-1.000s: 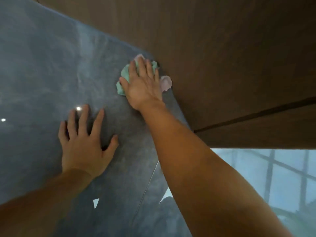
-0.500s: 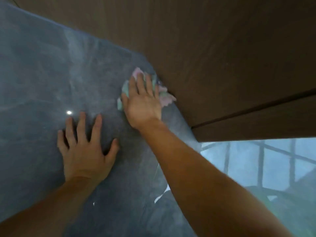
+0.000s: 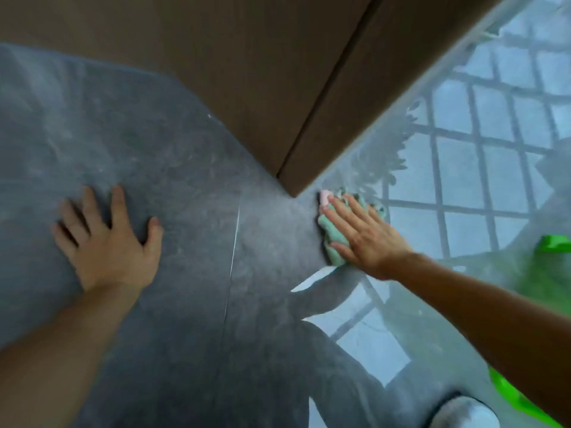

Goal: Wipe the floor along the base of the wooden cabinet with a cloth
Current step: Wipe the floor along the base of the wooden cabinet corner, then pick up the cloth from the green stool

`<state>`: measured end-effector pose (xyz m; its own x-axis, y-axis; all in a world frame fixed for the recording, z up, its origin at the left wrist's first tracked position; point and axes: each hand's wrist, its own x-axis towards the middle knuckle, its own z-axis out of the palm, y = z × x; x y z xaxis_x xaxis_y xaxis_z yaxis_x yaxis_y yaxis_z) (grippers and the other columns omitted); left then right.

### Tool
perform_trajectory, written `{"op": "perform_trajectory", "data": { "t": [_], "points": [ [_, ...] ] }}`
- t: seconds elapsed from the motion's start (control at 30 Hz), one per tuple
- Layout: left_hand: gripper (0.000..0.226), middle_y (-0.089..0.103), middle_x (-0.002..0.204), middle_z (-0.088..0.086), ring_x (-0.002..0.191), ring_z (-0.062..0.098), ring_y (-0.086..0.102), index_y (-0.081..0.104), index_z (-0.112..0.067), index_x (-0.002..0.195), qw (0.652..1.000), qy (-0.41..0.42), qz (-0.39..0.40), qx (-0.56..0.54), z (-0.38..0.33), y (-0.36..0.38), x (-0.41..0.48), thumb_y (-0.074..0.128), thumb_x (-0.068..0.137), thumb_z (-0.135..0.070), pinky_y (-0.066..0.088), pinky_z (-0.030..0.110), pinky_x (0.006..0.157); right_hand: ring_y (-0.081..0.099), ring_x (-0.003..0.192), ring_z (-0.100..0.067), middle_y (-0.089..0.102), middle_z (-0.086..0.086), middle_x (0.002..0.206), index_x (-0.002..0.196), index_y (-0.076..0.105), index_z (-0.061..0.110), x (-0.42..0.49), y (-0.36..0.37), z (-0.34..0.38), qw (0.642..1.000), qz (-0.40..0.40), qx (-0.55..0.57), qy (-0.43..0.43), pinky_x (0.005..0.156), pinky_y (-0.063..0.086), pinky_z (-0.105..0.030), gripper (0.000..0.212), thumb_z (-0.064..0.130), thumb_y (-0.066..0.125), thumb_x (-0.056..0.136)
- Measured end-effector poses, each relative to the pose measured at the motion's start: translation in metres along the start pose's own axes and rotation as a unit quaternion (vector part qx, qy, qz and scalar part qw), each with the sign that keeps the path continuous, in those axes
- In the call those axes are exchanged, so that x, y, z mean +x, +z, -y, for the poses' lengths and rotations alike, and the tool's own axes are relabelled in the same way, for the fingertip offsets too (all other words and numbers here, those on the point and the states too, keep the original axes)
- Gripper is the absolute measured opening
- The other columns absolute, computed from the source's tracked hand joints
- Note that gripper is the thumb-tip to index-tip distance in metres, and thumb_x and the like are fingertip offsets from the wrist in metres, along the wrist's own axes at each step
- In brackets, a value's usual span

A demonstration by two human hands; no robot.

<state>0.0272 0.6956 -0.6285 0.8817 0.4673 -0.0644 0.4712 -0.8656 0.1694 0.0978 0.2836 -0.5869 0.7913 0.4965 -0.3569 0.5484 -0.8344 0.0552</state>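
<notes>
The brown wooden cabinet [image 3: 247,88] fills the top of the head view, and its lower corner meets the grey glossy floor [image 3: 185,304] near the middle. My right hand [image 3: 361,233] lies flat, fingers spread, pressing a mint-green and pink cloth [image 3: 332,233] onto the floor just right of and below that corner. The cloth sticks out past my fingertips and thumb side. My left hand [image 3: 108,239] rests palm down on the floor at the left, fingers apart, holding nothing.
A thin tile joint [image 3: 233,257] runs down the floor between my hands. The shiny floor at the right mirrors a gridded window [image 3: 463,165]. Bright green fabric [image 3: 553,242] shows at the right edge and bottom right.
My right hand slid the cloth along the cabinet base and past its corner, toward the reflecting floor. The view swung right. My left hand stayed planted on the floor.
</notes>
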Motion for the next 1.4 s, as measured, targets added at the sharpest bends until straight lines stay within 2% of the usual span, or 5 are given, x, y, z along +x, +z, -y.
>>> {"op": "perform_trajectory", "data": {
  "t": [0.13, 0.37, 0.6, 1.03, 1.4],
  "points": [
    [0.073, 0.022, 0.161, 0.030, 0.145, 0.057, 0.020, 0.030, -0.009, 0.153, 0.999, -0.049, 0.008, 0.007, -0.030, 0.004, -0.012, 0.040, 0.090, -0.043, 0.012, 0.070, 0.116, -0.003, 0.150, -0.036, -0.002, -0.006, 0.166, 0.155, 0.002, 0.021, 0.035, -0.005, -0.005, 0.908, -0.030, 0.209, 0.361, 0.120, 0.005, -0.057, 0.070, 0.054, 0.022, 0.097],
    [0.047, 0.042, 0.145, 0.030, 0.133, 0.052, 0.036, 0.059, -0.006, 0.128, 0.993, -0.090, 0.050, -0.064, -0.123, -0.013, -0.046, 0.046, 0.091, -0.033, 0.029, 0.062, 0.110, 0.004, 0.151, -0.034, 0.018, -0.010, 0.163, 0.151, 0.029, 0.023, -0.008, -0.017, 0.119, 0.961, 0.007, 0.190, -0.198, 0.121, 0.005, -0.055, 0.064, 0.050, 0.043, 0.095],
    [0.039, 0.062, 0.120, 0.017, 0.114, 0.037, 0.057, 0.056, -0.014, 0.102, 0.957, -0.019, 0.267, -0.112, -0.193, -0.032, -0.126, 0.075, 0.077, -0.038, 0.043, 0.038, 0.094, 0.044, 0.117, -0.042, 0.044, -0.021, 0.135, 0.136, 0.042, 0.010, -0.028, -0.027, 0.077, 0.939, 0.044, 0.315, 0.133, 0.095, 0.043, -0.045, 0.059, 0.031, 0.060, 0.083],
    [0.048, 0.066, 0.131, 0.022, 0.121, 0.037, 0.063, 0.059, -0.001, 0.133, 0.678, -0.228, 0.601, -0.356, -0.385, -0.353, -0.251, 0.066, 0.086, -0.001, 0.052, 0.049, 0.103, 0.060, 0.075, -0.021, 0.061, -0.010, 0.102, 0.127, 0.057, 0.009, -0.351, -0.275, -0.032, 0.215, 0.027, 0.879, 0.424, 0.067, 0.052, -0.029, 0.034, 0.013, 0.048, 0.095],
    [0.051, 0.067, 0.129, 0.018, 0.097, 0.025, 0.069, 0.052, -0.005, 0.134, 0.639, -0.063, 0.671, -0.371, -0.648, -0.479, -0.421, 0.064, 0.085, 0.006, 0.058, 0.041, 0.090, 0.063, 0.074, -0.021, 0.066, -0.003, 0.092, 0.118, 0.058, 0.017, -0.587, -0.386, -0.204, 0.169, -0.247, 0.786, 0.541, 0.062, 0.054, -0.030, 0.030, 0.009, 0.056, 0.089]
  ]
}}
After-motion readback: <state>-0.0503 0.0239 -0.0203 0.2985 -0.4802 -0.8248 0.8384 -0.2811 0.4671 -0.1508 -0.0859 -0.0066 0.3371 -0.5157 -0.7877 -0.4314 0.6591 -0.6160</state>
